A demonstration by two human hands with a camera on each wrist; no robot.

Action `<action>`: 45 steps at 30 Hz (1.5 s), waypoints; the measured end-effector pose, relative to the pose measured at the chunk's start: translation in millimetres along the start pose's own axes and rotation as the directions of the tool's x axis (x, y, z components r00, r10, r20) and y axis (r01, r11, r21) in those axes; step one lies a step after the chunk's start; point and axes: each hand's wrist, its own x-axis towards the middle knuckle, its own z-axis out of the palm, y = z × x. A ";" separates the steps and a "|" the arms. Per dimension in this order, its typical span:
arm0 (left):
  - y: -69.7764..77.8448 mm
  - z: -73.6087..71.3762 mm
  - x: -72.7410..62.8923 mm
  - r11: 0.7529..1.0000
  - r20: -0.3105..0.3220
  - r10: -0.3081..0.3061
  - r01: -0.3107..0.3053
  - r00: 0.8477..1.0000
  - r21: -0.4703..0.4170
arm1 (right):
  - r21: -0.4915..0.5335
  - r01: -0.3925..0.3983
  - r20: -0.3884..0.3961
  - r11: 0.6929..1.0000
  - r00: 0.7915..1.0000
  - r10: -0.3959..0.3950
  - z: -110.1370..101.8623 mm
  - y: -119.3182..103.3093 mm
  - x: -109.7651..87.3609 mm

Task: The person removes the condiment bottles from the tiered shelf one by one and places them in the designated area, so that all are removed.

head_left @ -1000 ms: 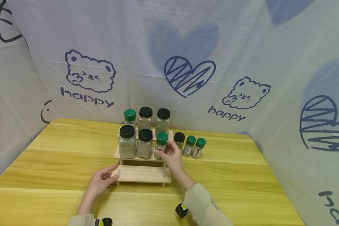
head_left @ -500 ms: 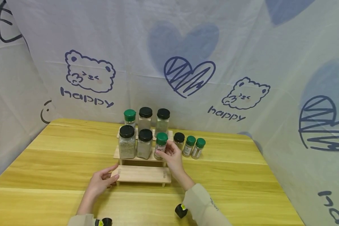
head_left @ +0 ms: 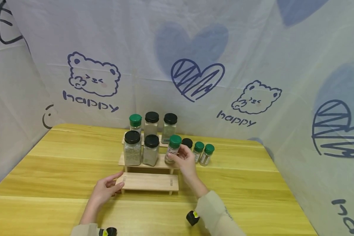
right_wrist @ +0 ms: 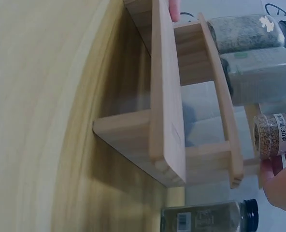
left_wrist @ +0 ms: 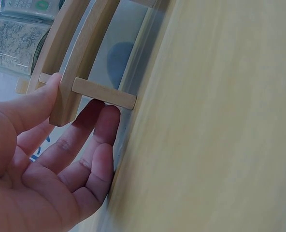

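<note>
My right hand (head_left: 187,163) pinches a small green-lidded spice jar (head_left: 172,150) at the right end of the rack's middle tier. In the right wrist view this labelled jar (right_wrist: 278,134), filled with brown grains, shows a small gap between its base and the tier. My left hand (head_left: 104,190) grips the left end of the wooden three-tier rack's bottom step (head_left: 147,182), thumb on top and fingers underneath. Two black-lidded jars, one with pale flakes (head_left: 132,150) and a greyish one (head_left: 150,152), stand on the middle tier.
On the top tier stand a green-lidded jar (head_left: 135,122) and two black-lidded jars (head_left: 169,127). Right of the rack, a black-lidded jar (head_left: 187,143), partly behind my hand, and two green-lidded jars (head_left: 206,157) stand on the wooden table (head_left: 239,183). A printed cloth (head_left: 147,42) hangs behind.
My right hand has moved slightly right and up with the green-lidded spice jar, which now overlaps the black-lidded jar beside the rack less openly. My left hand has stayed put.
</note>
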 end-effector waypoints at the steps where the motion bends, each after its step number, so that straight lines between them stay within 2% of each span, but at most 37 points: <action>1: 0.1 0.0 0.2 1.000 0.003 0.001 -0.001 1.000 0.001 | -0.010 0.000 -0.004 1.000 1.000 0.000 -1.5 -1.2 0.2; 13: 1.0 -0.3 0.8 1.000 0.003 -0.002 0.002 1.000 0.002 | -0.109 -0.014 -0.082 0.994 0.997 0.005 -25.7 -13.8 6.1; 20: 1.2 -0.5 -0.1 1.000 0.003 -0.003 0.003 1.000 0.006 | -0.121 0.006 -0.083 0.993 0.996 -0.016 -37.5 -17.1 7.3; 26: 1.4 -0.7 -0.5 1.000 0.008 -0.004 0.004 1.000 0.006 | -0.135 -0.010 -0.093 0.991 0.996 -0.002 -46.1 -15.1 7.5; 35: 2.2 -0.3 -1.5 1.000 0.003 -0.006 0.006 1.000 0.005 | -0.152 -0.098 -0.121 0.983 0.989 0.080 -52.8 -8.9 3.6; 45: 3.5 -1.8 -1.4 1.000 0.014 -0.005 0.005 1.000 -0.001 | -0.191 -0.127 -0.122 0.973 0.987 0.105 -56.4 6.2 1.0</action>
